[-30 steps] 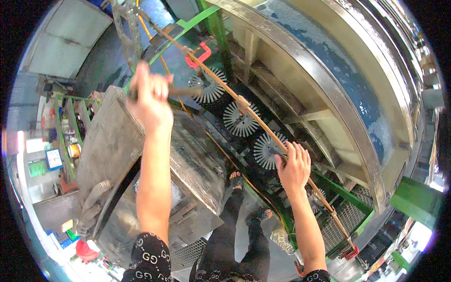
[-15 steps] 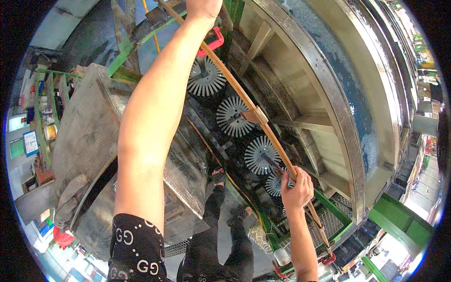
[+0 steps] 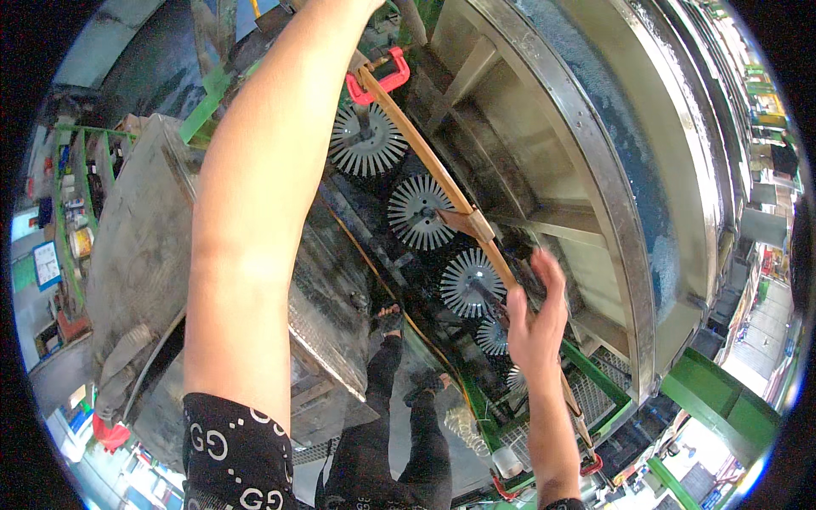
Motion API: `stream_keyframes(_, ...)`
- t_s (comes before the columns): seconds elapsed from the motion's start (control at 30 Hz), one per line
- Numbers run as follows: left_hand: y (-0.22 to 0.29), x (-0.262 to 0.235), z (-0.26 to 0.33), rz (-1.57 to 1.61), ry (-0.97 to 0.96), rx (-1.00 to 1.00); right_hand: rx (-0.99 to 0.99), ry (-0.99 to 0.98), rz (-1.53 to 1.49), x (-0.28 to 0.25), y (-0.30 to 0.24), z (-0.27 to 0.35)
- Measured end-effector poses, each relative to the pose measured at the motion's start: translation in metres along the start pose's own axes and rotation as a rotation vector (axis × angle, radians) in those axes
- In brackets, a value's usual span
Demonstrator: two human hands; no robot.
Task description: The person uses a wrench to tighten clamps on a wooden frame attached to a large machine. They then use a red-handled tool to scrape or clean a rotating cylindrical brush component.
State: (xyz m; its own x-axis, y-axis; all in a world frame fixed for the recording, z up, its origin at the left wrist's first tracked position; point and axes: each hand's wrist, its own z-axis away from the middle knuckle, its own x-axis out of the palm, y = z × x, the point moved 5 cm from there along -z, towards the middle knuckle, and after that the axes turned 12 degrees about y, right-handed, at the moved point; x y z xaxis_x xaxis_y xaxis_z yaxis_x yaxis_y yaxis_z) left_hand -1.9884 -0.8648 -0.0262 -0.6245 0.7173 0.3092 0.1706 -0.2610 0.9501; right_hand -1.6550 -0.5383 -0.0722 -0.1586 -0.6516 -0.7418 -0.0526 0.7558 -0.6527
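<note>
My left forearm (image 3: 259, 187) reaches up across the picture, and its hand lies beyond the top edge. Close beside a long narrow wooden strip (image 3: 416, 140) is my right hand (image 3: 535, 323), open with thumb and fingers apart and the fingers slightly blurred. Whether it touches the strip I cannot tell. A red clamp (image 3: 396, 72) sits at the strip's upper end. Partway along, a brown bracket (image 3: 469, 223) wraps the strip. Beneath it runs a row of several grey slotted discs (image 3: 422, 212).
A large curved metal frame with ribs (image 3: 586, 153) rises on the right, with bluish liquid (image 3: 625, 144) beyond it. A grey metal housing (image 3: 140, 255) stands left. Green framing (image 3: 722, 395) and a coiled pale hose (image 3: 466, 432) lie lower right.
My right hand has let go of the wooden strip and its fingers have opened. My left arm has moved up and left, taking its hand out of the picture.
</note>
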Motion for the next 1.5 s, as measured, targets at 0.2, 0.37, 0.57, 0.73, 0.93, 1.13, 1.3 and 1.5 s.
stream_keyframes(0.2, -0.035, -0.029, -0.044, 0.275, 0.042, -0.223, 0.381, -0.139, -0.599, 0.143, -0.04, -0.164)
stream_keyframes(0.37, -0.085, -0.089, -0.08, 0.472, -0.039, -0.352, 0.552, -0.522, -0.745, 0.24, -0.083, -0.203)
stream_keyframes(0.57, -0.091, -0.078, -0.062, 0.333, -0.001, -0.374, 0.618, -0.534, -0.721, 0.266, -0.066, -0.219)
stream_keyframes(0.73, -0.094, -0.054, -0.068, 0.216, 0.085, -0.267, 0.496, -0.606, -0.683, 0.271, -0.064, -0.226)
stream_keyframes(0.93, -0.077, -0.023, -0.054, -0.18, -0.058, -0.124, 0.535, -0.391, -0.6, 0.27, -0.06, -0.222)
stream_keyframes(1.13, -0.052, -0.001, -0.044, -0.372, -0.116, 0.263, 0.515, -0.379, -0.595, 0.27, -0.073, -0.22)
stream_keyframes(1.3, -0.042, 0.043, 0.038, -0.736, -0.421, 0.894, 0.538, -0.322, -0.615, 0.285, -0.055, -0.228)
stream_keyframes(1.5, -0.001, 0.022, 0.18, -0.422, -0.797, 1.418, 0.433, -0.195, -0.234, 0.274, -0.058, -0.228)
